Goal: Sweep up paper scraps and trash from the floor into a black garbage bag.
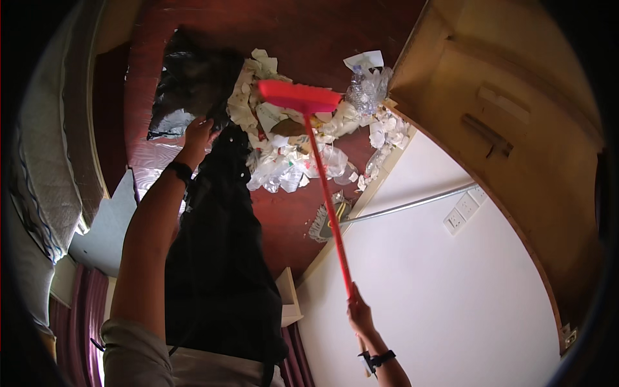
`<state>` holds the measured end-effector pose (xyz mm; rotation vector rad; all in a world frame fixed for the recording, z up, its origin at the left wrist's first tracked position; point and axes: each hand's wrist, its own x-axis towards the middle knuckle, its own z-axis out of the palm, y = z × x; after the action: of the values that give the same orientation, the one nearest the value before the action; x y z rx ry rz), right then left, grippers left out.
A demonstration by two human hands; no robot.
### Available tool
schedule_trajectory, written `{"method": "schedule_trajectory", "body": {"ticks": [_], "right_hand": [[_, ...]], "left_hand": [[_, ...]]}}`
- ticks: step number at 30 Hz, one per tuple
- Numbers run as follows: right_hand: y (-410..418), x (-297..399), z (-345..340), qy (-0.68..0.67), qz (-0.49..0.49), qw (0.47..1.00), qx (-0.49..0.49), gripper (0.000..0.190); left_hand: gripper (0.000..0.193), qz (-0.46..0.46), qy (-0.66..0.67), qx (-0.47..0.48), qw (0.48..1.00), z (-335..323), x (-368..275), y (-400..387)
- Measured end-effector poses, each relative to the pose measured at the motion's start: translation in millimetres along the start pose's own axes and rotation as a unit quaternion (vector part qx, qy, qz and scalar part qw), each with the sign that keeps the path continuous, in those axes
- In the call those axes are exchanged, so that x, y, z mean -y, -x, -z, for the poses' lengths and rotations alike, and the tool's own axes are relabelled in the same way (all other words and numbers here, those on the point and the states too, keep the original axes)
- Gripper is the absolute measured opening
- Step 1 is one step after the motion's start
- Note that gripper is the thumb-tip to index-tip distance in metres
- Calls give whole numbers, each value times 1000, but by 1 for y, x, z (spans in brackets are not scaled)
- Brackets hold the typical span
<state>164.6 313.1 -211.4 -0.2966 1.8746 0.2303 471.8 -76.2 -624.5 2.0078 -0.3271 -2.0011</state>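
My left hand (199,131) grips the near edge of a black plastic bag (193,72), which lies spread on the dark red floor. In my right hand (359,309) is the red handle of a broom (300,96). The broom's red head hangs over a heap of litter (285,140) just right of the bag. Crumpled paper, clear plastic bags and a brown piece make up much of this heap. Clear plastic bottles (362,89) and a white sheet lie at its far right end.
A grey mop (331,217) with a metal pole (411,202) leans by the white wall (425,290). More litter (387,130) runs along the skirting, beside a wooden cabinet (522,145). At the left stands a mattress (43,159) on a bed. Wall sockets (466,205) sit above the pole.
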Motion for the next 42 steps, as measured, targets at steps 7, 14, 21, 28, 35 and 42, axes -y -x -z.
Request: {"method": "schedule_trajectory", "body": {"ticks": [7,14,21,28,35,42], "right_hand": [[40,42,-55,-101,118,980,125,55],[63,20,-67,-147,5,982,120,55],[38,-10,-61,-390,-43,920,-5,57],[-61,12,-105,-496,-71,864,-47,51],[18,-27,-176,-261,85,961,-20,54],[92,-43,-151,-219,29,970,100,53]], "left_hand": [[28,-21,-48,157,986,-19,14,-16],[29,-153,-237,-4,959,-19,19,-39],[30,-99,-267,-3,959,-19,1,-40],[31,-169,-282,28,944,-34,17,-41],[32,-76,-75,20,994,-52,28,-12],[34,-44,-94,32,994,-64,59,-4]]}}
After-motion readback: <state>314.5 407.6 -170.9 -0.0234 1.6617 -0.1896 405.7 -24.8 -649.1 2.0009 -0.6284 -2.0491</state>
